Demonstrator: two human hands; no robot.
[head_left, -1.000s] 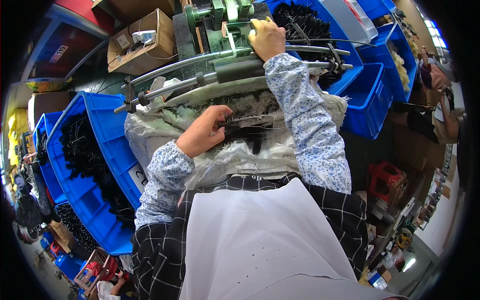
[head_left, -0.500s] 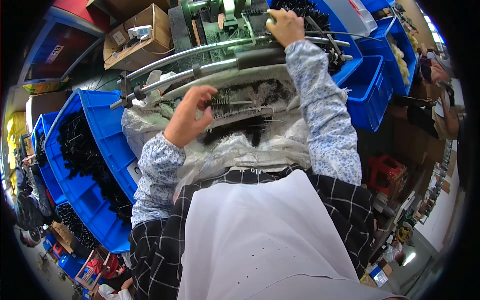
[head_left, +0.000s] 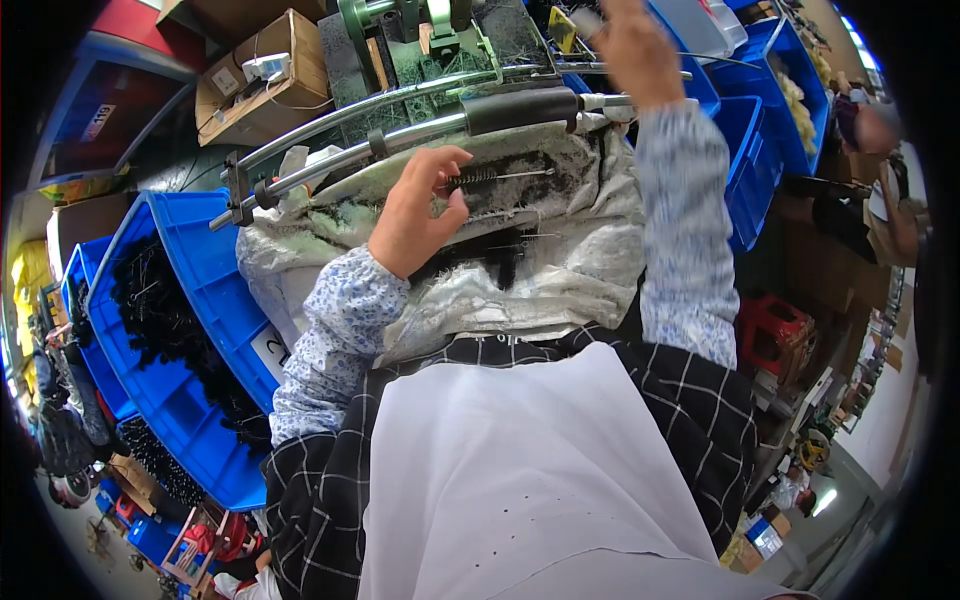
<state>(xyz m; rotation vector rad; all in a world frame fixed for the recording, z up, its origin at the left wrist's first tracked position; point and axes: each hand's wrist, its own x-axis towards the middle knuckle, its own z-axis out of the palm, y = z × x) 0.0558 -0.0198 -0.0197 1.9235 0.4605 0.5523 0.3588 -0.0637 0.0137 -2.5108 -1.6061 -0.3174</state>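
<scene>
My left hand (head_left: 415, 215) is over the soiled pale cloth on my lap (head_left: 580, 275), fingers curled round one end of a small twisted-wire brush (head_left: 522, 174). The brush has dark bristles and a bare wire stem pointing right. Below it, thin wires (head_left: 535, 236) and a dark bristly patch lie on the cloth. My right hand (head_left: 642, 55) is raised at the upper right, beyond the end of the metal rails. Motion smears its fingers, and a pale blurred shape shows beside them. A green machine (head_left: 440, 42) stands to its left.
Two steel rails (head_left: 300, 168) with a black sleeve (head_left: 522, 108) cross before the machine. A blue bin (head_left: 185, 240) of black brushes stands at left, with more blue bins (head_left: 745, 165) at right. A cardboard box (head_left: 260, 85) sits at upper left; a red stool (head_left: 770, 335) at right.
My right hand has left the machine, where it was near a brush, and moved to the right. My left hand has shifted right and slightly up with the wire brush.
</scene>
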